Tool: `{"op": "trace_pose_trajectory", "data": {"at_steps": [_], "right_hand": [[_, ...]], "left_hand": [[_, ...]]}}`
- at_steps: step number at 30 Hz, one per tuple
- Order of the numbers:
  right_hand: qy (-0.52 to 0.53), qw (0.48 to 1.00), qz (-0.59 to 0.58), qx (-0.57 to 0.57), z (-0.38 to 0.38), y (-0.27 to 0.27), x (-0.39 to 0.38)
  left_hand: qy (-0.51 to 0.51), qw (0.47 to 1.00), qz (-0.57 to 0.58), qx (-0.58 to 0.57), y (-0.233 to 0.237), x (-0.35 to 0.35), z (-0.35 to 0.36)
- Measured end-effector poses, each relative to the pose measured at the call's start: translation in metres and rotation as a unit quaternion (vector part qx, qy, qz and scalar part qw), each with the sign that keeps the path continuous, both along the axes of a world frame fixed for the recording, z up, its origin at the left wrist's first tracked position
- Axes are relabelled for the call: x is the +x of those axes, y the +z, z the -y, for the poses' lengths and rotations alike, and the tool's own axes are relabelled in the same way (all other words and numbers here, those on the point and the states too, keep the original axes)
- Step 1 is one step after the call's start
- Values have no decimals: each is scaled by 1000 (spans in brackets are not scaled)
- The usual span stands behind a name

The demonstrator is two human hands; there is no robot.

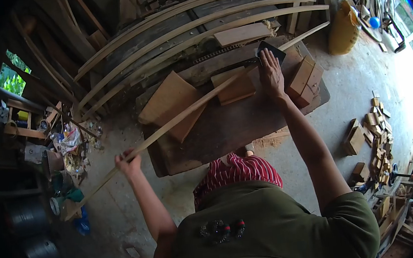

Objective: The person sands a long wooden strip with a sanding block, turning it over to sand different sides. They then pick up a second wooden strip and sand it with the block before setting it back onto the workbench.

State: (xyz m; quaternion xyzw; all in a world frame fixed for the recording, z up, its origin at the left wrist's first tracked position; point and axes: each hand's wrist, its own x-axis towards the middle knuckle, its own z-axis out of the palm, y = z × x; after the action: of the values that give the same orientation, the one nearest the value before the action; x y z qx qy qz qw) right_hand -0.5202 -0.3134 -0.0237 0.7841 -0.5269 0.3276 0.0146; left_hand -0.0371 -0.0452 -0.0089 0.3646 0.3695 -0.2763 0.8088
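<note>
A long, thin wooden strip (pixel 184 114) runs diagonally across a dark wooden workbench (pixel 236 128), its near end reaching past the bench on the left. My left hand (pixel 129 164) is closed around the strip beyond the bench's left edge. My right hand (pixel 273 75) lies flat over the strip near its far end, fingers stretched out and together. Beneath its fingertips is a dark, flat, square piece (pixel 276 56). Wooden boards (pixel 172 102) and a smaller block (pixel 234 92) lie under or beside the strip. Stacked blocks (pixel 306 82) sit right of my right hand.
Several long curved strips (pixel 190 15) span the machine table behind the bench, with a short plank (pixel 241 34) in front of them. A yellow sack (pixel 343 28) stands at the back right. Wood offcuts (pixel 377 137) are scattered on the right floor; clutter and drums (pixel 26 216) line the left.
</note>
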Motion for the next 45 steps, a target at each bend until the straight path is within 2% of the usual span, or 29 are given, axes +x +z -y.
{"op": "trace_pose_trajectory", "data": {"at_steps": [1, 5, 7, 9, 11, 13, 15, 16, 17, 20, 21, 23, 25, 26, 29, 32, 36, 38, 40, 42, 44, 45], "right_hand": [[-24, 999, -12, -22, 0, -4, 3], [-13, 999, 38, 0, -9, 7, -1], [-19, 1000, 15, -13, -21, 11, 10], [52, 998, -6, -17, -46, 20, 38], [202, 978, 61, 6, -82, 21, 72], [267, 963, 16, 34, -115, 16, 104], [276, 959, 6, 65, -120, 22, 91], [282, 955, -4, 91, -116, 23, 81], [240, 968, -11, 72, -105, 12, 63], [89, 995, -6, 42, -67, -5, 15], [40, 995, -95, 11, -49, -26, 10], [44, 999, -6, 3, -61, -17, 33], [111, 993, -34, 21, -87, -6, 75], [205, 979, 3, 8, -106, 1, 96], [338, 940, -19, 50, -154, 7, 144], [358, 932, -51, 30, -129, 8, 118], [186, 982, -18, 28, -66, 13, 48], [152, 988, 4, 15, -53, 8, 40], [66, 998, -10, -10, -53, 8, 47], [118, 993, 28, 2, -74, 6, 78], [222, 974, -39, 15, -106, 17, 117], [281, 959, -24, 1, -121, 17, 133]], "left_hand": [[-34, 997, -57, -26, 16, -18, 10], [-47, 991, -125, -13, -12, -1, 9], [-42, 995, 25, -92, -16, -13, 2], [-34, 992, 67, -106, -10, -21, 3], [-12, 977, 112, -184, -5, -29, 6], [-7, 983, 107, -148, 9, -37, 12], [4, 989, 100, -109, 15, -42, 13], [-26, 988, 97, -121, 14, -41, 10], [-52, 985, 94, -133, 14, -40, 7], [-19, 991, 59, -119, 15, -46, 4], [-22, 993, 48, -104, 14, -46, 5], [-19, 994, 27, -106, 5, -50, 9], [-2, 995, 22, -95, -4, -49, 9], [-5, 997, 16, -80, -15, -44, 9], [14, 997, 16, -70, -30, -42, 12], [19, 999, 21, -39, -39, -41, 12], [45, 998, 25, -22, -19, -55, 7], [45, 998, 38, -32, -13, -54, 9], [53, 994, 77, -53, -7, -53, 12], [48, 993, 87, -63, 1, -48, 15], [36, 992, 100, -73, 8, -49, 18], [48, 988, 111, -91, 12, -50, 20]]}}
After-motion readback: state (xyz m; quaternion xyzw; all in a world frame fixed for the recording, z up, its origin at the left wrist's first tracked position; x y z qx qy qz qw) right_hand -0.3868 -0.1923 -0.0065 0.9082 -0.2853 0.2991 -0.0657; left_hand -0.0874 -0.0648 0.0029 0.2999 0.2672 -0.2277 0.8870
